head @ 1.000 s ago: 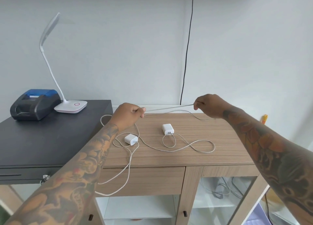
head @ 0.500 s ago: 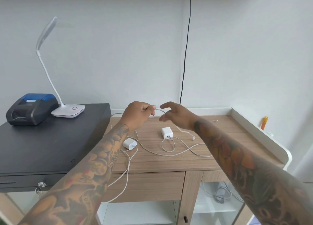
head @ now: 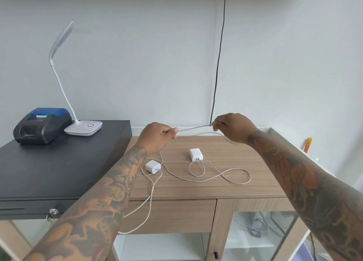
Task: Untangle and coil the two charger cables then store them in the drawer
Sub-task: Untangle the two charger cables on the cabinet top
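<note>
Two white charger bricks lie on the wooden cabinet top [head: 225, 188]: the left charger brick [head: 152, 166] and the right charger brick [head: 195, 154]. Thin white cables [head: 222, 177] loop across the top, and one strand hangs over the front edge past the closed drawer [head: 176, 215]. My left hand [head: 157, 138] grips a cable in a fist above the top. My right hand [head: 232, 126] pinches the same cable further along. A taut stretch of cable [head: 194, 128] runs between both hands.
A black cash drawer [head: 49, 172] stands to the left with a receipt printer [head: 42, 128] and a white desk lamp [head: 84, 128] on it. A black wire [head: 218, 64] runs down the wall. Below are glass-door shelves [head: 261, 233] holding more cords.
My right hand had come close to the left hand, then slid back out to the right along the cable, stretching it taut again. The left hand keeps its grip.
</note>
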